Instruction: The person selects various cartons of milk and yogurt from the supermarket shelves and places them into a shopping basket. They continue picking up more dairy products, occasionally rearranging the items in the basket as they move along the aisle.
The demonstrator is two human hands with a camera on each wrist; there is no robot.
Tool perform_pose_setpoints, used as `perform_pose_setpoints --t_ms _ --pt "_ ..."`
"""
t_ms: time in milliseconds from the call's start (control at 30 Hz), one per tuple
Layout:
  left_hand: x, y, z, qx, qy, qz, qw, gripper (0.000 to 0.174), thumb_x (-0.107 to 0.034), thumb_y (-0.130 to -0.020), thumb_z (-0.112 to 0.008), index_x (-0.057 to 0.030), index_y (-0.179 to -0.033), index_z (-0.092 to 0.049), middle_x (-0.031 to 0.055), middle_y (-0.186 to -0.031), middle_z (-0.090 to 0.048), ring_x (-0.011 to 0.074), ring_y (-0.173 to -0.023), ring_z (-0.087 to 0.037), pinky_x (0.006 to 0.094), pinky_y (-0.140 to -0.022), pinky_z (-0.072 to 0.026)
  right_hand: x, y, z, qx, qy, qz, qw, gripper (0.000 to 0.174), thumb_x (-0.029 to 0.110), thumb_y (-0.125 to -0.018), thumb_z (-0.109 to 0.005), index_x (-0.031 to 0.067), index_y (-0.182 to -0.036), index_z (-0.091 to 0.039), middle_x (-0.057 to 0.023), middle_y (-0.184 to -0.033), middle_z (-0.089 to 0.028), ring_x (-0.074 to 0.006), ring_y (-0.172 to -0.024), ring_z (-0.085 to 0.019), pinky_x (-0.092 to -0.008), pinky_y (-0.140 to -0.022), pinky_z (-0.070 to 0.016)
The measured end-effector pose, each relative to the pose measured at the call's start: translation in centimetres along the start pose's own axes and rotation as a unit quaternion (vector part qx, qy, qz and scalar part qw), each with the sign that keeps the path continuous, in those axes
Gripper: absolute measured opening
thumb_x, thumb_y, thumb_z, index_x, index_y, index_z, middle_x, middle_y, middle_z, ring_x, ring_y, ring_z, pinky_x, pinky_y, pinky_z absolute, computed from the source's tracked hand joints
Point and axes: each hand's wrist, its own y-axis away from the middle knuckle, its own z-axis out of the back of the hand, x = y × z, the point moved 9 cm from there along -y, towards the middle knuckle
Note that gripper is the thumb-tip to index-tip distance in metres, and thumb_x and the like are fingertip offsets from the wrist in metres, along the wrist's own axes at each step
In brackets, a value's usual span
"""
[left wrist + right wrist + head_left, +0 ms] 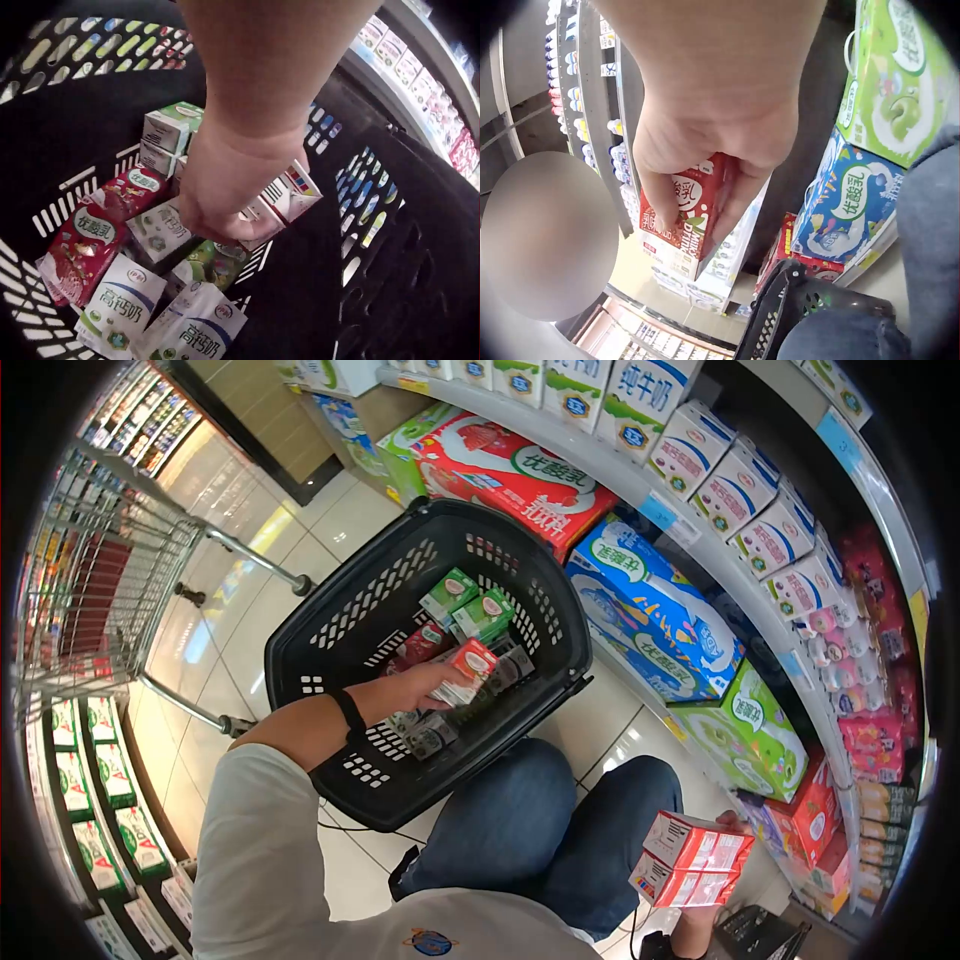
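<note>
My left hand (428, 682) is inside a black shopping basket (298, 625), gripping a red and white drink carton (470, 668). In the left wrist view, the thumb and fingers wrap the carton's near side. Below and around it lie green-topped cartons (482, 616), red yogurt-drink packs (90, 240) and white milk packs (124, 300). My right hand (720, 127), outside the basket by the right knee, holds red cartons (692, 860) packed side by side. In the right wrist view, its thumb and fingers clasp opposite sides of the red carton.
Shelves of milk cartons (735, 485) curve along the right. Below them stand red (500, 470), blue (655, 605) and green (745, 730) drink boxes. A metal shopping cart (120, 570) stands at left on the tiled floor (225, 670). Bent knees (520, 810) are close to the basket.
</note>
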Motion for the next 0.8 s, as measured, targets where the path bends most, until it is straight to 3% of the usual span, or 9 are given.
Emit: perform_pose_setpoints --t_ms 133,267,433,467,500,533,600,767,800 --pt "-1.4 -2.9 -3.8 0.099 -0.059 -0.025 0.993 0.042 -0.020 -0.084 -0.068 -0.0120 -0.124 -0.059 0.0029 -0.113 -0.066 0.0161 -0.106 -0.062 0.0345 -0.084 -0.0501 -0.9 3.2 0.8 -0.027 -0.011 -0.067 0.997 0.089 0.049 -0.068 -0.083 0.0098 -0.137 -0.042 -0.0059 -0.126 -0.038 -0.0243 -0.126 -0.035 -0.0411 -0.105 -0.0301" --pt "-1.9 -8.8 -4.0 0.102 -0.060 -0.093 0.989 0.052 -0.016 -0.084 -0.067 -0.0086 -0.132 -0.051 0.0026 -0.113 -0.062 0.0158 -0.097 -0.060 0.0347 -0.078 -0.0502 -1.0 4.5 1.0 -0.006 0.045 -0.064 0.997 0.096 0.053 -0.066 -0.083 0.0076 -0.138 -0.039 -0.0089 -0.125 -0.038 -0.0254 -0.125 -0.037 -0.0425 -0.102 -0.0346" --pt "-3.6 -7.8 -3.9 0.036 -0.101 -0.167 0.980 0.052 -0.030 -0.087 -0.067 -0.0021 -0.129 -0.055 0.0144 -0.107 -0.065 0.0281 -0.094 -0.066 0.0424 -0.080 -0.0533 1.2 3.1 -0.6 -0.016 0.001 -0.065 0.998 0.112 0.054 -0.056 -0.089 0.0065 -0.142 -0.035 -0.0096 -0.131 -0.038 -0.0262 -0.127 -0.037 -0.0433 -0.104 -0.0353" --pt "-4.4 -6.9 -2.4 -0.097 -0.242 -0.189 0.947 0.053 -0.034 -0.088 -0.067 -0.0025 -0.129 -0.055 0.0168 -0.112 -0.065 0.0302 -0.101 -0.065 0.0418 -0.084 -0.0521 1.2 2.9 -0.7 -0.013 -0.001 -0.064 0.998 0.112 0.054 -0.056 -0.089 0.0065 -0.142 -0.035 -0.0096 -0.131 -0.038 -0.0262 -0.127 -0.037 -0.0433 -0.104 -0.0353" --pt "-5.4 -5.5 -1.2 -0.226 -0.374 -0.201 0.877 0.055 -0.039 -0.089 -0.067 -0.0028 -0.129 -0.056 0.0192 -0.118 -0.065 0.0323 -0.107 -0.064 0.0412 -0.088 -0.0509 0.9 2.4 -0.7 -0.009 -0.002 -0.075 0.997 0.112 0.039 -0.051 -0.093 0.0069 -0.141 -0.034 -0.0122 -0.130 -0.040 -0.0260 -0.122 -0.044 -0.0423 -0.104 -0.0372" --pt "-6.1 -3.7 -1.4 -0.230 -0.371 -0.199 0.877 0.055 -0.039 -0.089 -0.067 -0.0028 -0.129 -0.056 0.0192 -0.118 -0.065 0.0323 -0.107 -0.064 0.0412 -0.088 -0.0509 0.6 1.9 -0.9 -0.005 -0.004 -0.086 0.996 0.114 0.025 -0.046 -0.097 0.0073 -0.139 -0.033 -0.0149 -0.130 -0.041 -0.0258 -0.117 -0.051 -0.0412 -0.104 -0.0391" --pt "-9.2 1.8 -4.6 -0.154 -0.469 -0.264 0.829 0.058 -0.042 -0.090 -0.065 -0.0004 -0.129 -0.056 0.0261 -0.120 -0.064 0.0387 -0.114 -0.061 0.0446 -0.095 -0.0489 0.3 0.2 -2.7 0.016 -0.043 -0.079 0.996 0.116 0.018 -0.046 -0.095 0.0044 -0.142 -0.031 -0.0148 -0.130 -0.043 -0.0248 -0.117 -0.051 -0.0390 -0.103 -0.0389" --pt "-15.4 20.8 -12.6 0.010 -0.290 -0.464 0.837 0.054 -0.021 -0.088 -0.069 -0.0026 -0.136 -0.051 0.0196 -0.126 -0.056 0.0323 -0.116 -0.060 0.0394 -0.096 -0.0494 0.9 -5.1 -10.8 0.098 -0.183 -0.215 0.954 0.101 0.006 -0.058 -0.091 0.0023 -0.140 -0.031 -0.0143 -0.132 -0.053 -0.0279 -0.124 -0.055 -0.0440 -0.105 -0.0467" --pt "-15.7 24.8 -14.7 0.030 -0.353 -0.544 0.760 0.063 -0.024 -0.084 -0.073 -0.0018 -0.137 -0.047 0.0211 -0.135 -0.050 0.0349 -0.123 -0.055 0.0417 -0.100 -0.0482 1.3 -6.3 -12.9 0.119 -0.223 -0.241 0.937 0.096 0.003 -0.061 -0.089 0.0020 -0.139 -0.032 -0.0150 -0.131 -0.055 -0.0284 -0.123 -0.057 -0.0444 -0.104 -0.0490"
